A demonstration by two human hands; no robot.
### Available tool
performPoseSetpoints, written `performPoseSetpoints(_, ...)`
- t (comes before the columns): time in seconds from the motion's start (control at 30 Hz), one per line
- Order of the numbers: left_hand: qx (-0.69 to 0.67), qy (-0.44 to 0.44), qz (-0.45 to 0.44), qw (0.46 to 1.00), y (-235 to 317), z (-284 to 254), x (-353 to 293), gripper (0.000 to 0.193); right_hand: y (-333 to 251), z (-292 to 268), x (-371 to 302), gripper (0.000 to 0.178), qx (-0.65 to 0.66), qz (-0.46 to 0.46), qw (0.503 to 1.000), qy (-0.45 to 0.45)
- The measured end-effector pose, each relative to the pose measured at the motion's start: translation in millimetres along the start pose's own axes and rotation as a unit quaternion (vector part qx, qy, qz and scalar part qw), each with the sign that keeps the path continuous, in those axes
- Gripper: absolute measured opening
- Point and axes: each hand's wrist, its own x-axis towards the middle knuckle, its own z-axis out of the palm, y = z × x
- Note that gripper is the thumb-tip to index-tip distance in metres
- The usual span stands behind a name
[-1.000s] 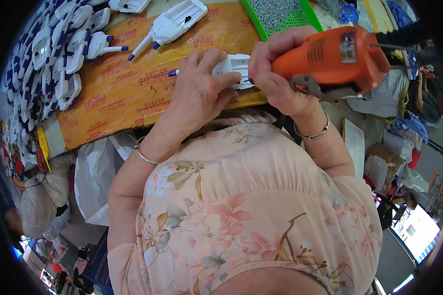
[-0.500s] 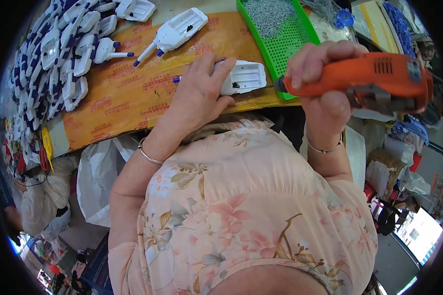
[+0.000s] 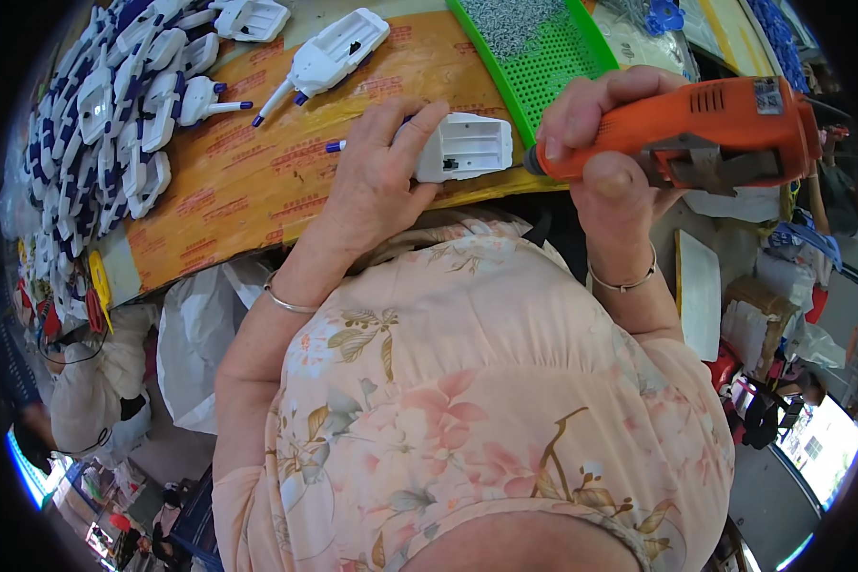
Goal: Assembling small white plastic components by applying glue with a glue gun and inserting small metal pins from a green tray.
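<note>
My left hand [image 3: 377, 186] is closed around the body of a white plastic housing [image 3: 481, 146] at the table's front edge, pressing it down. The housing's shallow compartment faces up, and its thin stem with a blue tip pokes out left of the fingers. In my right hand [image 3: 608, 181] an orange electric screwdriver [image 3: 710, 133] lies almost level, its dark nose pointing left at the housing's right end. Whether its bit touches the housing I cannot make out.
A second white housing [image 3: 338, 55] lies farther back on the brown-taped tabletop [image 3: 257, 162]. Several more form a heap [image 3: 105, 114] at the left. Behind the screwdriver stands a green perforated tray [image 3: 548, 91] holding small grey screws [image 3: 510, 29]. A yellow-handled tool [image 3: 100, 276] hangs at the left edge.
The screwdriver has shifted slightly left and its body tilts up a little. My left hand and its housing have barely moved.
</note>
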Motion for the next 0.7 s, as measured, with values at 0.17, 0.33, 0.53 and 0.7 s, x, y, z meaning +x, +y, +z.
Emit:
performPoseSetpoints(0.17, -0.116, 0.009, -0.071, 0.991, 3.6, -23.2, 3.9, 0.063, -1.6, -0.3, -0.4, 0.052, 0.0, 0.001, 1.0, 0.015)
performPoseSetpoints(0.33, -0.54, -0.01, -0.297, 0.788, -11.4, -49.7, -4.2, 0.038, 1.8, -5.7, -1.7, 0.048, 0.007, 0.008, 0.999, 0.033)
performPoseSetpoints(0.53, -0.655, -0.031, -0.367, 0.66, -15.8, -48.1, -14.7, 0.047, 8.7, 1.1, -0.2, 0.048, 0.021, -0.014, 1.0, 0.017)
performPoseSetpoints(0.7, -0.691, -0.014, -0.384, 0.613, -17.5, -44.5, -17.6, 0.046, 9.8, 6.6, -0.5, 0.047, 0.036, 0.004, 0.999, 0.024)
